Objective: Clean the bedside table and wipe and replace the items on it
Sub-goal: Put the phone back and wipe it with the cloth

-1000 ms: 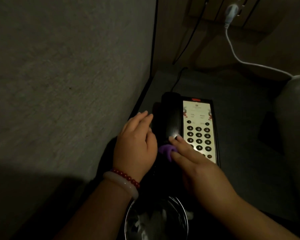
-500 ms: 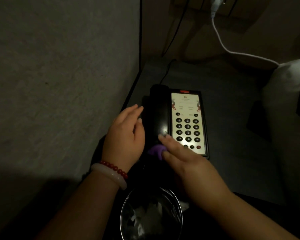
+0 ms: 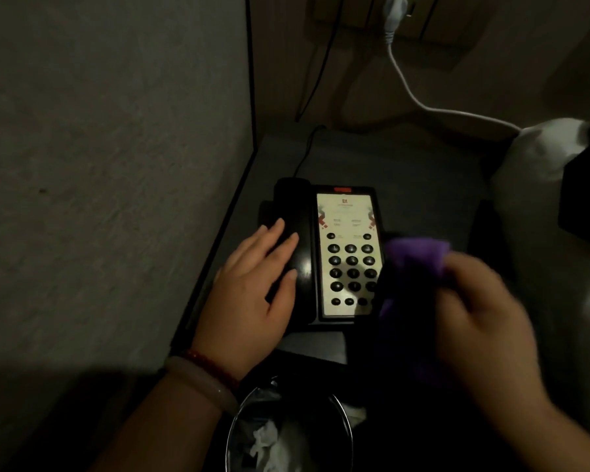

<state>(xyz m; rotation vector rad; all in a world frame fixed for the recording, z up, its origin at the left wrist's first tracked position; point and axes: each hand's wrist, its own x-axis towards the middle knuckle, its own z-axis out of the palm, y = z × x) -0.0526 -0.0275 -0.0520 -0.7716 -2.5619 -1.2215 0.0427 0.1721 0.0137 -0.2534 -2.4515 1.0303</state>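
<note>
My left hand [image 3: 252, 294] lies flat, fingers straight, steadying the telephone [image 3: 346, 212] on the counter [image 3: 423, 165]. My right hand [image 3: 484, 321], blurred, bunches the purple cloth [image 3: 418, 253] just beside the keypad. I judge I'm mid-wipe on the phone; next, a light pass over the keys. Below, the bin [image 3: 246, 417] holds crumpled white paper [image 3: 269, 444].

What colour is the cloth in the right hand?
Purple; the cloth shows best in the head view, though blurred.
</note>
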